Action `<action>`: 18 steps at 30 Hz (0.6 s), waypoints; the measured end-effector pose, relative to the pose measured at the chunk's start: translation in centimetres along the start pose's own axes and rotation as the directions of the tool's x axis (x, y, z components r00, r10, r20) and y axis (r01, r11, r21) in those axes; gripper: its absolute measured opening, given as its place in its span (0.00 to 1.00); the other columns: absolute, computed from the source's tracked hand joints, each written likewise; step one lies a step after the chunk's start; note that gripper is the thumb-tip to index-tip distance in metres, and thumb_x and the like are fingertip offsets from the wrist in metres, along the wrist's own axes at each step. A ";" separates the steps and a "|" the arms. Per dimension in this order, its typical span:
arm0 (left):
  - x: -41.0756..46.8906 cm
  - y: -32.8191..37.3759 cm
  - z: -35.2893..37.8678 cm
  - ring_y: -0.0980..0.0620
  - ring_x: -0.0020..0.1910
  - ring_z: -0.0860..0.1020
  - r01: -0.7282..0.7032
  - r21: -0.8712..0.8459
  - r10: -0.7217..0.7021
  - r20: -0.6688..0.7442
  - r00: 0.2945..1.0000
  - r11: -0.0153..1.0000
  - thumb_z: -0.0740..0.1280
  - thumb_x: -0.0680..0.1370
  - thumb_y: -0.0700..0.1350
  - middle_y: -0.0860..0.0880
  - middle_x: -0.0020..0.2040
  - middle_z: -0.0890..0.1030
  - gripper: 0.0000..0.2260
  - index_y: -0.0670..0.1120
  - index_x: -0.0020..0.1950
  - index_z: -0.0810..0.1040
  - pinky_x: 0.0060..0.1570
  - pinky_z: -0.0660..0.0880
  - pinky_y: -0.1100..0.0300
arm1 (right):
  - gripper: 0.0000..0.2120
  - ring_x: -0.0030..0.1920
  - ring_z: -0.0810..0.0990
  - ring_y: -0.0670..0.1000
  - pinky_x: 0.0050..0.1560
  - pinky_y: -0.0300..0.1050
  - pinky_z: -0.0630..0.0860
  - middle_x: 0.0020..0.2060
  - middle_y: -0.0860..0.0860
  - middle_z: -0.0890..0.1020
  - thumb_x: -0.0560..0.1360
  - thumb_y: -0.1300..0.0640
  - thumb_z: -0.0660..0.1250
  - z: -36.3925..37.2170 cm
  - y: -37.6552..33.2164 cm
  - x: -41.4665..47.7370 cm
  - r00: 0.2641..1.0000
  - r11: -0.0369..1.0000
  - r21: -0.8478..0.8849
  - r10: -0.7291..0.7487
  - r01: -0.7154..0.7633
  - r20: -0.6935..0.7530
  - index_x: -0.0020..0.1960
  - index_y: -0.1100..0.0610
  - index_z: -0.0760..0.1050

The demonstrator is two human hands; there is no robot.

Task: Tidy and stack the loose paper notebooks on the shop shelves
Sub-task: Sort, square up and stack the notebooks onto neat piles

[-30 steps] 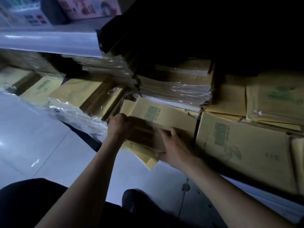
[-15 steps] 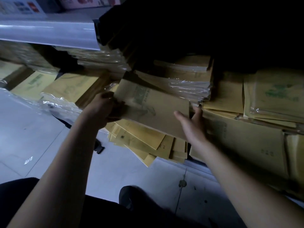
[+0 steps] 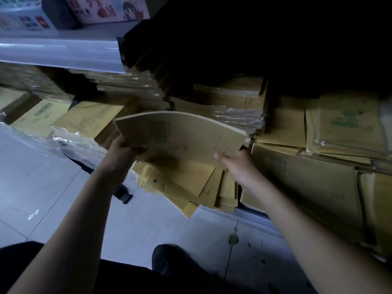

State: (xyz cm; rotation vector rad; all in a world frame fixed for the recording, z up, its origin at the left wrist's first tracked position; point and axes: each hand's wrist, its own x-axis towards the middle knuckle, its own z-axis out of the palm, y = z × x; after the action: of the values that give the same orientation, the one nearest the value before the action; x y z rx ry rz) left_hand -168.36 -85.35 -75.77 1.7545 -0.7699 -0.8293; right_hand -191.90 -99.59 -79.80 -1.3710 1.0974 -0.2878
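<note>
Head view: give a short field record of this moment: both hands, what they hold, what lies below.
left hand: grips left edge of held notebooks
right hand: holds their near right corner, thumb on top
held notebooks: raised, bowed upward
loose pile: skewed notebooks below, overhanging shelf edge
wrapped stack: behind, on shelf

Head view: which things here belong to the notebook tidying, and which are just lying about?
Job: held notebooks, gripped by left hand and right hand; loose pile beneath.
Lying about: wrapped packs; cartoon box.
</note>
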 end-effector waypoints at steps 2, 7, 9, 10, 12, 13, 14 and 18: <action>0.0 -1.0 0.6 0.41 0.56 0.75 0.045 0.005 -0.045 -0.053 0.998 0.999 0.64 0.76 0.35 0.40 0.56 0.77 0.13 0.39 0.61 0.74 0.53 0.75 0.47 | 0.18 0.55 0.75 0.50 0.48 0.41 0.69 0.57 0.52 0.75 0.79 0.52 0.64 0.1 0.5 -0.1 0.999 0.998 -0.051 0.042 -0.043 -0.021 0.65 0.59 0.67; 0.6 2.0 2.6 0.50 0.45 0.80 0.004 0.191 -0.010 0.028 1.000 0.982 0.62 0.77 0.30 0.45 0.45 0.80 0.08 0.41 0.52 0.76 0.37 0.77 0.61 | 0.18 0.59 0.75 0.51 0.48 0.42 0.70 0.57 0.51 0.75 0.77 0.58 0.66 -3.2 -0.5 -0.8 0.997 0.997 -0.077 0.001 -0.007 -0.072 0.65 0.57 0.67; 0.6 3.9 4.0 0.47 0.49 0.80 0.019 0.207 -0.057 0.179 0.982 0.978 0.62 0.76 0.29 0.44 0.49 0.80 0.13 0.43 0.55 0.75 0.40 0.78 0.57 | 0.19 0.56 0.75 0.50 0.52 0.46 0.73 0.54 0.49 0.76 0.75 0.62 0.68 -6.4 -0.7 -1.3 0.997 0.981 -0.185 0.068 -0.060 0.037 0.65 0.57 0.67; 0.7 4.5 5.1 0.46 0.51 0.80 0.046 0.204 -0.097 0.246 0.964 0.978 0.63 0.76 0.29 0.44 0.52 0.79 0.15 0.44 0.58 0.75 0.41 0.80 0.54 | 0.19 0.56 0.76 0.51 0.53 0.48 0.75 0.55 0.50 0.78 0.74 0.64 0.68 -8.2 -0.4 -1.5 0.985 0.966 -0.226 0.146 -0.124 0.086 0.64 0.56 0.69; 0.3 4.7 8.4 0.48 0.50 0.79 0.141 0.202 -0.204 0.333 0.921 0.969 0.64 0.75 0.29 0.47 0.52 0.79 0.17 0.48 0.57 0.74 0.40 0.82 0.57 | 0.15 0.52 0.79 0.53 0.50 0.50 0.79 0.52 0.55 0.81 0.73 0.69 0.66 -11.5 0.6 -2.4 0.940 0.928 -0.254 0.313 -0.272 0.136 0.58 0.57 0.73; 0.1 4.5 10.4 0.50 0.49 0.79 0.174 0.221 -0.247 0.369 0.896 0.960 0.64 0.75 0.29 0.47 0.51 0.78 0.16 0.47 0.56 0.74 0.39 0.82 0.60 | 0.13 0.49 0.80 0.54 0.46 0.48 0.79 0.49 0.56 0.81 0.74 0.71 0.65 -12.9 1.3 -3.0 0.919 0.908 -0.253 0.373 -0.333 0.129 0.54 0.58 0.74; 0.1 4.1 12.5 0.50 0.49 0.79 0.189 0.249 -0.280 0.412 0.867 0.950 0.65 0.76 0.31 0.47 0.51 0.79 0.14 0.46 0.57 0.73 0.38 0.82 0.60 | 0.11 0.48 0.80 0.54 0.43 0.46 0.79 0.47 0.56 0.81 0.74 0.71 0.65 -14.2 2.1 -3.6 0.906 0.890 -0.256 0.412 -0.377 0.098 0.52 0.58 0.74; 0.4 2.2 20.4 0.57 0.45 0.81 0.074 0.308 -0.238 0.538 0.809 0.948 0.65 0.76 0.30 0.46 0.50 0.79 0.10 0.43 0.54 0.74 0.39 0.80 0.63 | 0.11 0.51 0.78 0.55 0.41 0.46 0.77 0.51 0.57 0.79 0.72 0.69 0.69 -17.9 6.5 -4.8 0.888 0.850 -0.263 0.414 -0.455 -0.198 0.51 0.57 0.73</action>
State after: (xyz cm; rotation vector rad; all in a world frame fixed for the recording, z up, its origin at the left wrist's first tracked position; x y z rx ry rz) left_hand -185.13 -96.72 -79.01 1.8428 -1.1894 -1.4629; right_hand -210.57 -105.76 -80.20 -1.3340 1.5818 0.1335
